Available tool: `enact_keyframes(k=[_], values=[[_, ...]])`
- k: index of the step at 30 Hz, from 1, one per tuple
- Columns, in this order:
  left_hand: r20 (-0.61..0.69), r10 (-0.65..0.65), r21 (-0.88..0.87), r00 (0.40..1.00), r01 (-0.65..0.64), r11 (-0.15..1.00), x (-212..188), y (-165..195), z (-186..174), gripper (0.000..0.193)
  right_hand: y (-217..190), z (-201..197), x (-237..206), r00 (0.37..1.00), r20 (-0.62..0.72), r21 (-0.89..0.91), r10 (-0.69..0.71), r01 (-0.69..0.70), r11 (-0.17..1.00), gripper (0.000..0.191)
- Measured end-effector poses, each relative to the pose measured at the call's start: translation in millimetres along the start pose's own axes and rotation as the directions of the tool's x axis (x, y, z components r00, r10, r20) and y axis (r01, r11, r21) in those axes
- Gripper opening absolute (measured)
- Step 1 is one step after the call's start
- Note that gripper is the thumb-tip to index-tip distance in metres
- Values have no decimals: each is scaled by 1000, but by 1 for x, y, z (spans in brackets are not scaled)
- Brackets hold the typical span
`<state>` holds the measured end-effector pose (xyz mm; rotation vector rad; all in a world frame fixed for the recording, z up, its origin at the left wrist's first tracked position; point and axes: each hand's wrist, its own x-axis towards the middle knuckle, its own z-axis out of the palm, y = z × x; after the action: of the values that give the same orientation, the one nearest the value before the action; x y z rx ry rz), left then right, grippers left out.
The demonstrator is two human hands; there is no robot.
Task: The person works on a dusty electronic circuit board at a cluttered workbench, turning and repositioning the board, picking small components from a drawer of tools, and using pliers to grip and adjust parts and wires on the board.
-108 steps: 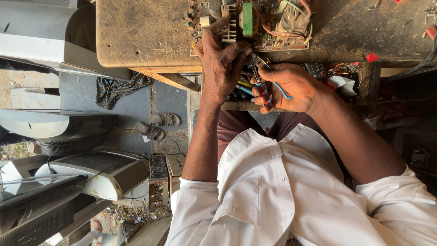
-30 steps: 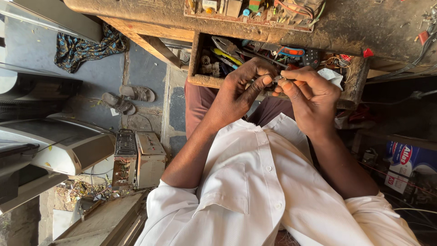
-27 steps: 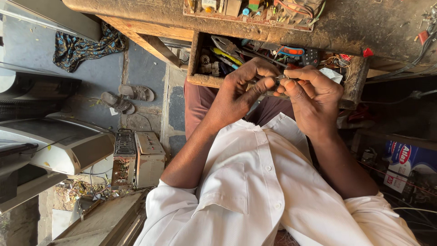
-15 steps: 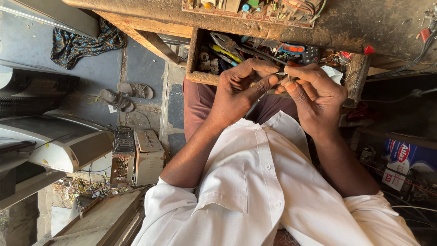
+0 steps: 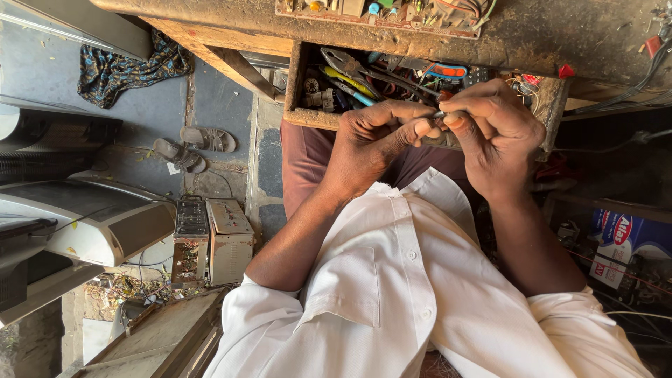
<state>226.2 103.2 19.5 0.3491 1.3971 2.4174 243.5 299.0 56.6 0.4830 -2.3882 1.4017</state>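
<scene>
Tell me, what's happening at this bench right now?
A person in a white shirt sits at a worn wooden workbench. The left hand and right hand meet over an open drawer full of hand tools, pinching a small part too tiny to identify. A circuit board lies on the bench.

Small part pinched between left hand (image 5: 374,136) and right hand (image 5: 493,133) too tiny to identify; circuit board (image 5: 381,10) cut off by top edge.
</scene>
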Motion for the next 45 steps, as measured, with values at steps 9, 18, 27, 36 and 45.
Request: enact_keyframes(k=[9, 18, 27, 36, 45], values=[[7, -17, 9, 1000, 17, 1000, -5, -5, 5, 23, 6, -3, 1, 981, 41, 274, 189, -193, 942, 10], [48, 13, -13, 999, -13, 1000, -4, -4, 6, 24, 9, -7, 2, 979, 66, 378, 195, -205, 903, 10], [48, -34, -24, 998, 35, 999, -3, -3, 12, 27, 10, -12, 5, 977, 90, 361, 193, -213, 908, 15], [52, -15, -17, 999, 16, 1000, -2, -5, 14, 24, 16, -13, 2, 966, 124, 475, 225, -257, 842, 15], [66, -10, -22, 998, 11, 1000, -2, -6, 15, 22, 17, -14, 1, 936, 194, 606, 294, -350, 715, 16]])
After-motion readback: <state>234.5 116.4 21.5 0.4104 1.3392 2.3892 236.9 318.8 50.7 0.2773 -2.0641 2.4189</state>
